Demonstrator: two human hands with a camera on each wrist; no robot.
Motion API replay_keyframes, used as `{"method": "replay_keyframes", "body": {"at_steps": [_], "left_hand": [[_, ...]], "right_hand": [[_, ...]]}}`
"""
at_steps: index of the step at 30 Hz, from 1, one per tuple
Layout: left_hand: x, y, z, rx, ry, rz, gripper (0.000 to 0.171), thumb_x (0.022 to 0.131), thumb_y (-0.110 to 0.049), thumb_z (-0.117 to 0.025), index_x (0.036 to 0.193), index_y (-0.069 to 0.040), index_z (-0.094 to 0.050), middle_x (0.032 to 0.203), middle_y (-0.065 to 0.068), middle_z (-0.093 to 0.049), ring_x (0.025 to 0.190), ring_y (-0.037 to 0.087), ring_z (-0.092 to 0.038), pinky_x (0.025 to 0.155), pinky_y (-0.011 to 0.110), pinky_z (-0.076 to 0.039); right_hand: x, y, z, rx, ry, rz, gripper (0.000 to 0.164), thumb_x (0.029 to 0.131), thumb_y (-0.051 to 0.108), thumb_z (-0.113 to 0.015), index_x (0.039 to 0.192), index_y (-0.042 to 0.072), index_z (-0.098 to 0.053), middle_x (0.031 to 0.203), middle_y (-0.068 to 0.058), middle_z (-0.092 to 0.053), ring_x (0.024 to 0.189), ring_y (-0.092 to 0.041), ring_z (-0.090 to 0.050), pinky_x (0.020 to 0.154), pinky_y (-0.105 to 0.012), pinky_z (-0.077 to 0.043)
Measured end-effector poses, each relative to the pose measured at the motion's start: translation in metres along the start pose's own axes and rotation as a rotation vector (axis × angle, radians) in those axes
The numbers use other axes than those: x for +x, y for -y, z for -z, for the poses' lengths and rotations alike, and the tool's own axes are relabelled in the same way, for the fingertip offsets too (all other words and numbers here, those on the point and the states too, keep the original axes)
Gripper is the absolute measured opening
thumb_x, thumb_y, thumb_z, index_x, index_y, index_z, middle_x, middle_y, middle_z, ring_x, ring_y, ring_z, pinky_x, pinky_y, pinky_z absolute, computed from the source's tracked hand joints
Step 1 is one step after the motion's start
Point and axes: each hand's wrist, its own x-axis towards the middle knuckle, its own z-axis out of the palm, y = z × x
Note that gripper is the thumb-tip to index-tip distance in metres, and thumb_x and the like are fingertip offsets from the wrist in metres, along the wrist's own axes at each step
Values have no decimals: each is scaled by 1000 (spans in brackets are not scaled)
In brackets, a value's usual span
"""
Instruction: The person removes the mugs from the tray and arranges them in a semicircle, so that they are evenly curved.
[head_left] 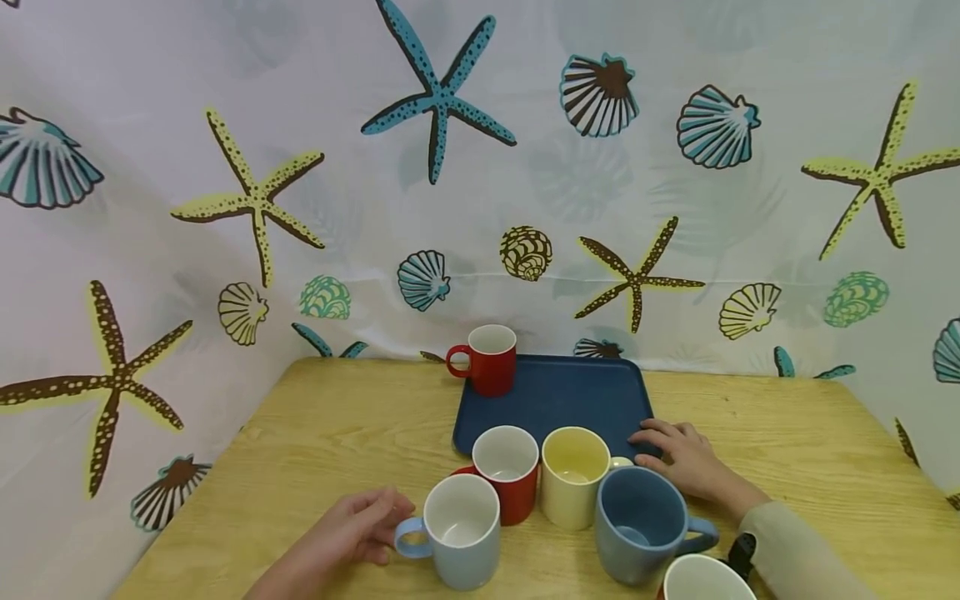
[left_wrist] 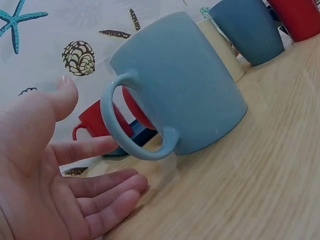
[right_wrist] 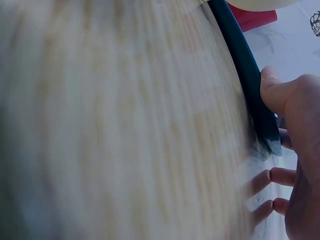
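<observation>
My left hand (head_left: 345, 533) reaches toward the handle of a light blue mug (left_wrist: 185, 85), its fingers spread and holding nothing. In the left wrist view the index fingertip overlaps the handle; contact is unclear. On the right, my right hand (head_left: 690, 462) lies at the near right corner of a dark blue tray (head_left: 577, 392). Its thumb (right_wrist: 272, 92) touches the tray's edge, and the other fingers stretch past the corner. A red mug (head_left: 495, 375) stands on the tray's far left corner. Before the tray stand another red mug (head_left: 519, 502), a cream mug (head_left: 564, 500) and a darker blue mug (head_left: 630, 554).
A further mug with a white inside (head_left: 708, 582) is cut off by the head view's bottom edge, beside a black wristband (head_left: 741, 554). Wooden tabletop (head_left: 360, 417) extends around the tray. Behind hangs a white curtain (head_left: 465, 208) printed with starfish and shells.
</observation>
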Motion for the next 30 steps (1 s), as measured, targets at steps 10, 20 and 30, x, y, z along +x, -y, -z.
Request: {"method": "replay_keyframes", "body": {"at_steps": [10,20,30], "left_hand": [[29,-17,-4,46,-148,-6,56,92,-50,-50,107,3,-62,101,11,-66,82,19,-62,73,33,-51],[57,-23,2,15,-181,-34,49,92,-45,-54,106,1,-63,102,12,-66,84,21,-64,73,33,-51],[71,-34,10,38,-103,-42,50,94,-41,-51,118,3,-56,116,19,-60,96,28,-62,85,39,-49]], "right_hand": [[-1,0,2,-10,2,-2,40,90,47,-54,120,22,-60,138,-13,-43,115,-38,-37,91,-63,-28],[2,0,4,-4,19,-10,40,91,46,-53,121,21,-60,138,-14,-42,117,-39,-36,92,-64,-27],[5,-4,1,-66,37,8,41,90,50,-53,120,23,-60,136,-13,-44,113,-38,-40,89,-62,-33]]}}
